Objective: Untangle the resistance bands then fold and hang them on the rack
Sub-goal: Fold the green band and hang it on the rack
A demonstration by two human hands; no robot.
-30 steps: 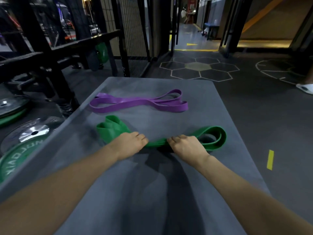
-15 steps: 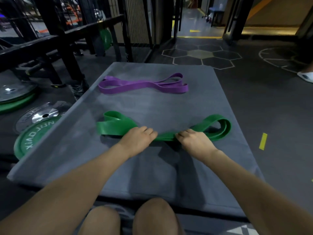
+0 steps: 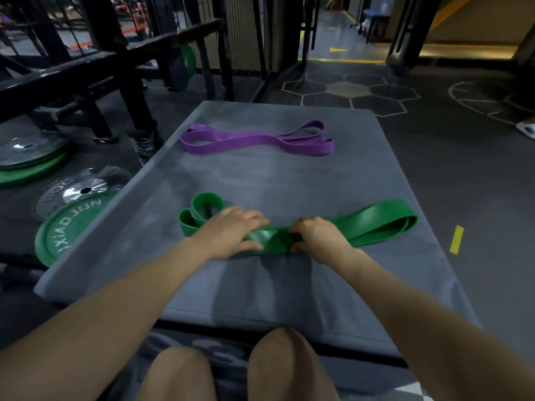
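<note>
A green resistance band [image 3: 379, 224] lies folded across the near half of a grey mat [image 3: 260, 183]. My left hand [image 3: 228, 233] grips it left of its middle, thumb under the near edge. My right hand [image 3: 315, 235] grips it just right of the middle, fingers curled over the layers. Looped ends stick out on both sides of my hands. A purple resistance band [image 3: 254, 140] lies folded flat on the far half of the mat, untouched.
Weight plates [image 3: 69, 224] lie on the floor left of the mat. A black metal rack [image 3: 95, 62] stands at the back left, with a mesh fence behind it. Dark gym floor with a yellow tape mark [image 3: 456, 239] lies to the right. My knees show at the bottom.
The view has tilted down and pulled back, bringing my knees into sight. Both hands have stayed on the green band, and its left loops are bunched tighter.
</note>
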